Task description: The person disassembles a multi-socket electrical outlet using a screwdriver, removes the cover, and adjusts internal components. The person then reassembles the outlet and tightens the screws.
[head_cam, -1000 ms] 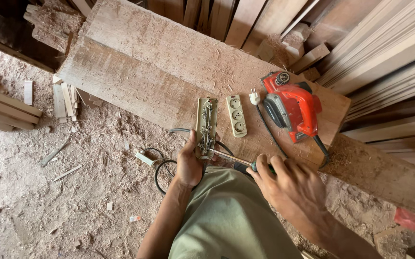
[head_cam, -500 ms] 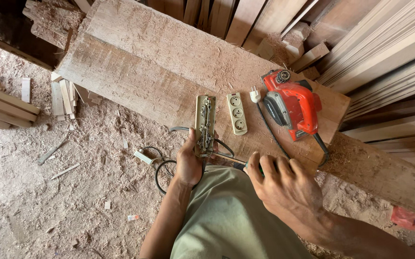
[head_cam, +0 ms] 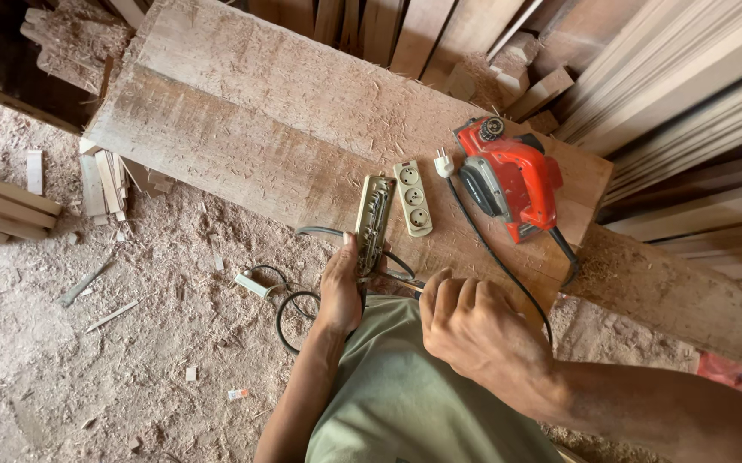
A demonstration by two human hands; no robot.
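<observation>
Right hand [head_cam: 474, 330] nearer, tool hidden.

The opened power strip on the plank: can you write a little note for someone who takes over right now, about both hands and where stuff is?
Left hand steadies the near end of the opened power strip on the plank.
Right hand is closed beside it; what it holds is hidden.
The strip's cover lies off, right of the strip.
The red planer sits further right, its plug loose on the wood.
Done: cover removed. Left: strip is open, cover not back on.
</observation>
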